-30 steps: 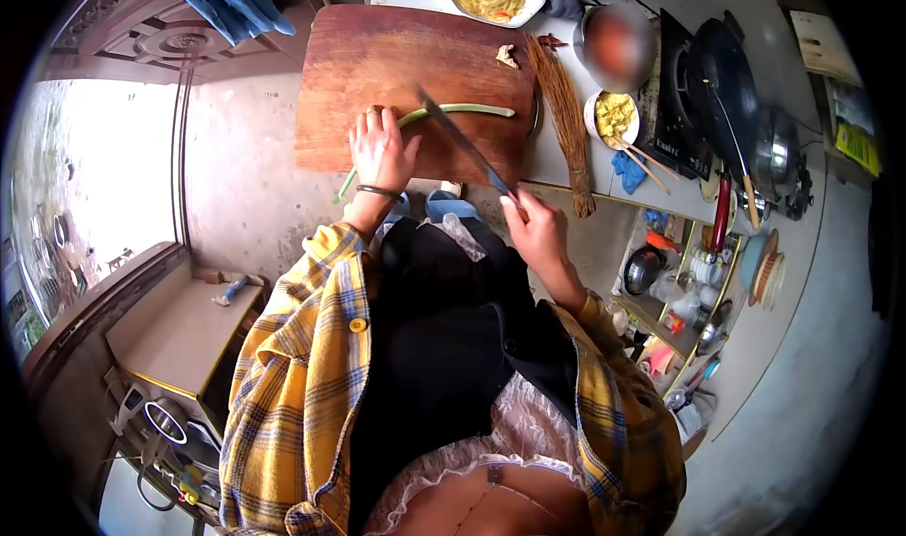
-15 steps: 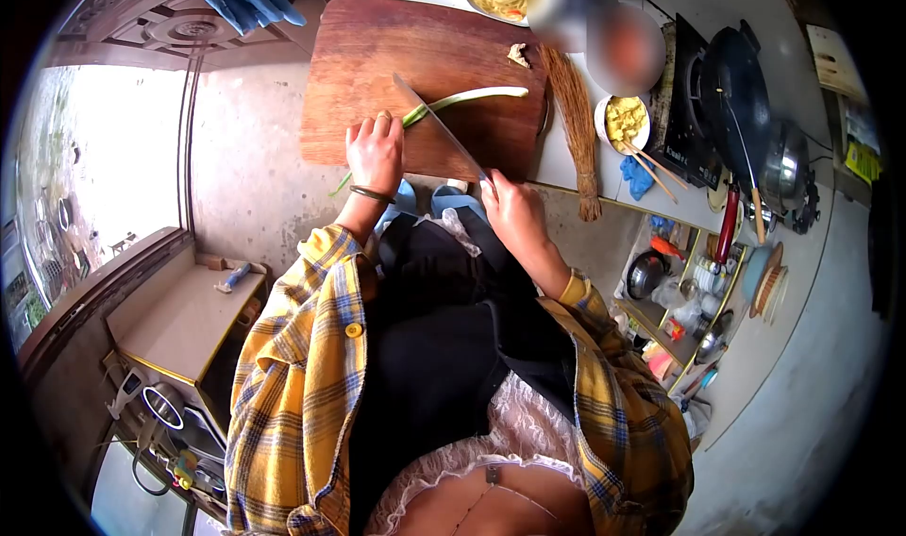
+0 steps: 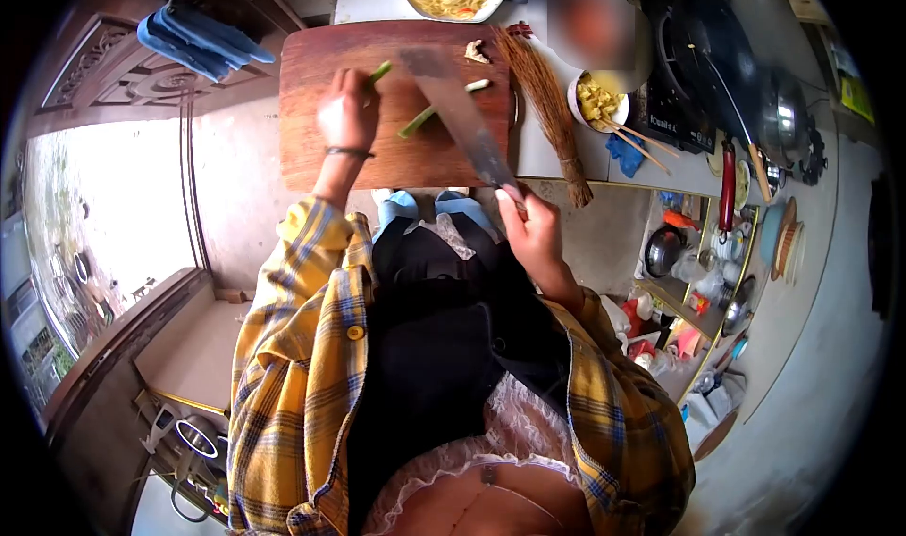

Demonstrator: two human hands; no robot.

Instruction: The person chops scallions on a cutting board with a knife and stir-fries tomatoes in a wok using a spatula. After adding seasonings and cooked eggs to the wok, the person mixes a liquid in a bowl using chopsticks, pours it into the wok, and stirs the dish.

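My left hand [image 3: 347, 109] is closed on the green part of a scallion [image 3: 379, 72], over the left half of a wooden cutting board [image 3: 316, 55]. My right hand [image 3: 535, 234] grips the handle of a kitchen knife [image 3: 462, 121], whose broad blade is tilted and slightly blurred above the board. Beneath the blade lies a cut scallion piece [image 3: 415, 124]; its white end shows beyond the far side and its middle is hidden. A small pale knobbly piece, perhaps ginger [image 3: 477, 52], sits near the board's far right corner.
Behind the board stands a plate of shredded food [image 3: 453, 15]. A straw brush [image 3: 547, 111] lies along the right edge, beside a bowl of yellow food [image 3: 604, 125] with chopsticks [image 3: 642, 144]. Farther right are a stove [image 3: 665, 111] and a wok [image 3: 717, 55].
The scallion has been cut in two. My left hand has lifted away leftward with the green part, and the knife has turned to show its flat side.
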